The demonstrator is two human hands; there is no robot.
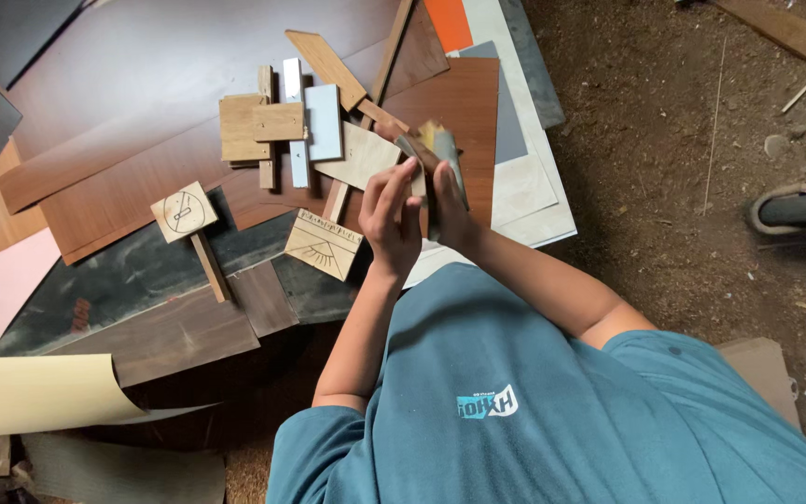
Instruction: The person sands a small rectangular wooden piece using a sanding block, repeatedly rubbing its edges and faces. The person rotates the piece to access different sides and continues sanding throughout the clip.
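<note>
From the head camera, both hands meet just above the person's teal shirt (552,401), over a spread of laminate offcuts lying on the floor. The left hand (392,217) has its fingers curled against the near face of a small stack of thin rectangular laminate and wood sample pieces (436,154), brown, grey and pale yellow. The right hand (454,219) clasps the same stack from the other side, its thumb pressed along the grey edge. The stack stands on edge between the palms. Its long axis runs away from the body and leans slightly left; the far end points toward a large reddish-brown laminate sheet (459,103).

Left of the hands lies a pale square wooden tile with fan-shaped lines drawn on it (323,245). Farther left sits a small light square board marked with a circle, fixed on a narrow stick (185,213). Beyond them rests a cluster of tan wooden blocks and pale blue strips (277,126). A cream curled sheet (39,392) lies at the lower left. At the right edge, on bare dirt, a grey shoe (799,207) shows.
</note>
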